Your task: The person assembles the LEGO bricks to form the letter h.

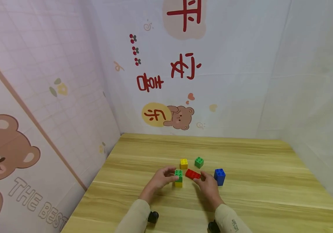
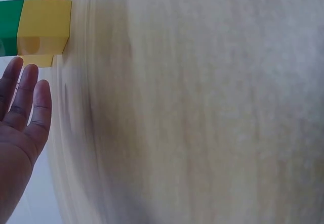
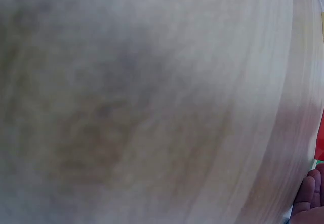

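Observation:
A two-block stack, a green block [image 1: 178,173] on a yellow block [image 1: 178,184], stands on the table beside my left hand [image 1: 162,178]. That hand's thumb lies against the stack's near left side. In the left wrist view, straight, spread fingers [image 2: 43,107] show next to the green and yellow blocks [image 2: 44,26]. My right hand [image 1: 209,187] pinches the right end of a longer red brick [image 1: 192,174] between thumb and forefinger. Only a sliver of the red brick [image 3: 320,143] and some fingertips [image 3: 305,191] appear in the right wrist view.
Behind the red brick sit a small yellow block [image 1: 184,163] and a small green block [image 1: 199,162]. A tall blue block [image 1: 220,177] stands right beside my right hand. The wooden table [image 1: 257,168] meets a printed cloth wall [image 1: 227,81] at the back.

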A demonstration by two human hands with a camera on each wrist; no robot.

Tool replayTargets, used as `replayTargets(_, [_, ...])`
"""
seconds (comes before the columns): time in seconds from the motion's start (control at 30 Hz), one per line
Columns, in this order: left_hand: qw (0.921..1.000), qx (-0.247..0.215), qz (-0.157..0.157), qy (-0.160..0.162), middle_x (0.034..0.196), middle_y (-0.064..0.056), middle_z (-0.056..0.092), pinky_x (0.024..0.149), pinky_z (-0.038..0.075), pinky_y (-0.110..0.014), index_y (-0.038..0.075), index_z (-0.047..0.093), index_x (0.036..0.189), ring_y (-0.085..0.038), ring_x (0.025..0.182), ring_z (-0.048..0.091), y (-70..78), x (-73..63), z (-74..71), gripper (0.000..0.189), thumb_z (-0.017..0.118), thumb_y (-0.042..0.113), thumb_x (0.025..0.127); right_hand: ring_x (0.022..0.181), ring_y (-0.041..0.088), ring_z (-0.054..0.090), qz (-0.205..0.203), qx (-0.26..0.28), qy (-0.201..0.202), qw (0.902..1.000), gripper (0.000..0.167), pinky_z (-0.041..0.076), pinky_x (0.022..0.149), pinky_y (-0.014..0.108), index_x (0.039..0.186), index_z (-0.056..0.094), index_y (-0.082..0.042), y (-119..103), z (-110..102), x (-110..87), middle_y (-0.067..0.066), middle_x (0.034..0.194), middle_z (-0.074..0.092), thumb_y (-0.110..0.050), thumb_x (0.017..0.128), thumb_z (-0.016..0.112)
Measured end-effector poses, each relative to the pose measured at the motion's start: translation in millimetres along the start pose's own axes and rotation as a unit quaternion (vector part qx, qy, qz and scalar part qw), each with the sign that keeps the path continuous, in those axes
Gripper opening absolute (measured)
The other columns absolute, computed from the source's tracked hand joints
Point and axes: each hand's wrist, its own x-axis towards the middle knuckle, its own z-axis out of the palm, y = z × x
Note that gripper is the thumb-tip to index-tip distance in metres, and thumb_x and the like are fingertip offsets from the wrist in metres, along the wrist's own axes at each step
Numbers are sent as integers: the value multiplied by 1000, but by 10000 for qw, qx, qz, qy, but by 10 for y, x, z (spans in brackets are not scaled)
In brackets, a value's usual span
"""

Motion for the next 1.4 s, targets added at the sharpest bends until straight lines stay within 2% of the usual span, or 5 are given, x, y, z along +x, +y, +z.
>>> replayTargets(0.37, [9998,-53,92,156,119,-10,64,90,52,-38,1,58,134,-24,109,59,17,-11,48,50,74,20,92,123,42,52,-53,-208,36,9998,48,41,102,55,131,56,12,-3,7,24,28,131,56,-10,91,72])
replayTargets(0.6, [9995,14,202,241,113,-6,67,89,52,-36,5,65,126,-24,107,61,-6,15,68,39,75,20,90,103,33,60,-273,-516,81,9983,38,47,93,52,121,65,7,32,16,30,20,115,65,-10,88,75])
replayTargets(0.77, [9993,81,172,335,111,-4,67,90,52,-38,8,67,123,-22,105,61,-11,10,75,36,75,20,90,104,33,60,-299,-576,27,9979,38,47,93,53,121,65,7,42,26,19,20,116,66,-11,88,74])
replayTargets(1.13, [9992,-6,64,399,109,-2,68,92,50,-40,10,69,119,-21,104,61,16,-7,96,33,77,21,89,91,25,59,-250,-480,-1,9985,35,51,87,48,118,67,6,-11,-19,-59,14,107,67,-13,89,74])
replayTargets(1.4, [9989,167,83,428,108,-3,68,91,50,-42,8,69,117,-21,103,61,8,5,92,32,77,21,88,88,23,60,-461,-225,70,9987,32,52,79,42,115,69,3,-133,-41,-126,10,103,68,-17,91,72])
